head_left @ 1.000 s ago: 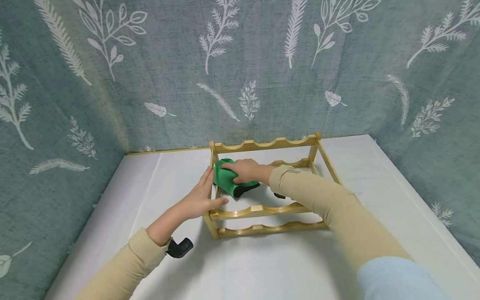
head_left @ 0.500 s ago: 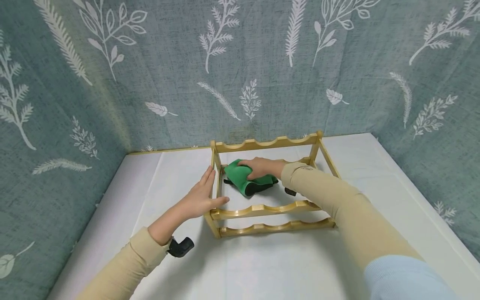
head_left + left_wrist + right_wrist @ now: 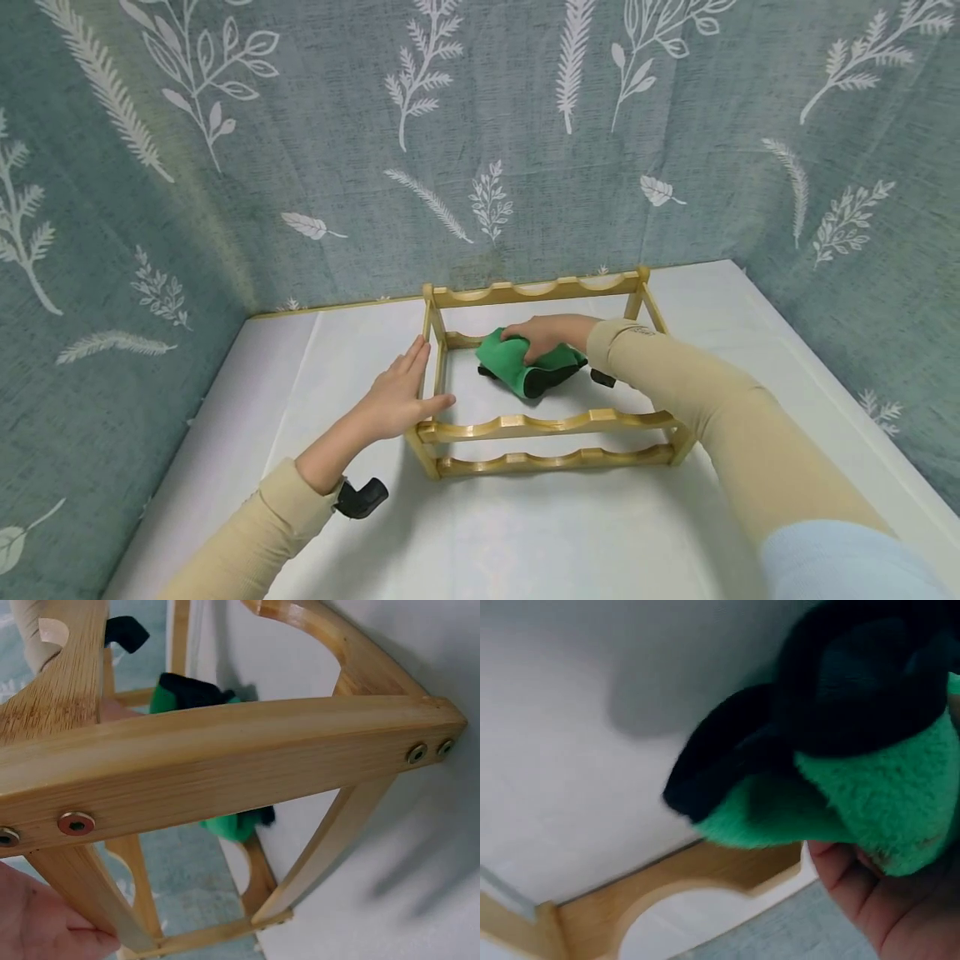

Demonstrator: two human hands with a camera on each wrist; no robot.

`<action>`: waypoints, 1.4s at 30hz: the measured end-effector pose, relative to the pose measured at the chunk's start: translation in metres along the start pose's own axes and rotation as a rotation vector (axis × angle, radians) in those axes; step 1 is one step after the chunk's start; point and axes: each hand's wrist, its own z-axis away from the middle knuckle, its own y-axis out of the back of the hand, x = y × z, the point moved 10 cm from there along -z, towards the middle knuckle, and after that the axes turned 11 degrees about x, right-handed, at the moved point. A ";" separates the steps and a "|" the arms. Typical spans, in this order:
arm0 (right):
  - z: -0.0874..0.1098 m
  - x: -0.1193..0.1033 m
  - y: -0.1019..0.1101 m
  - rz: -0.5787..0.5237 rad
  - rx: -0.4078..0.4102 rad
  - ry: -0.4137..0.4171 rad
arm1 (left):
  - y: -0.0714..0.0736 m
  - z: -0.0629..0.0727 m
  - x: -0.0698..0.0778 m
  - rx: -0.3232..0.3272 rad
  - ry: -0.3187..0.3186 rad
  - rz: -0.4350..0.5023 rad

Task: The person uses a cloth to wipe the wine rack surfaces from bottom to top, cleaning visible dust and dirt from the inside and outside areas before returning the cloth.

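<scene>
My right hand (image 3: 542, 337) has just slid the green cloth (image 3: 516, 372) from around 9 o'clock inside the rack (image 3: 517, 425) to near its middle. My left hand (image 3: 393, 400) keeps its place at the rack's 9 o'clock end. For the work in hand, I take this to mean the cloth is going along the rack's length, with the 3 o'clock end beyond it. Whether the cloth touches the table (image 3: 555, 533) beneath, I cannot tell.

My right fingers are curled into the cloth and grasp it, bunching it up so that its dark side shows toward 5 o'clock; my forearm reaches in over the rack from 4 o'clock. My left hand grasps nothing: its fingers lie straight against the end of the rack, pointing to 1 o'clock, while the thumb spreads out toward 3 o'clock.
</scene>
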 end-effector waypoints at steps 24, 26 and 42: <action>0.044 0.044 0.009 0.204 -0.089 -0.137 | 0.000 0.001 -0.004 0.031 0.043 -0.037; 0.045 0.047 0.009 0.225 -0.089 -0.159 | 0.000 0.001 -0.003 0.033 0.048 -0.036; 0.012 0.022 0.008 -0.232 0.115 -0.009 | -0.002 -0.001 -0.001 0.091 0.149 -0.012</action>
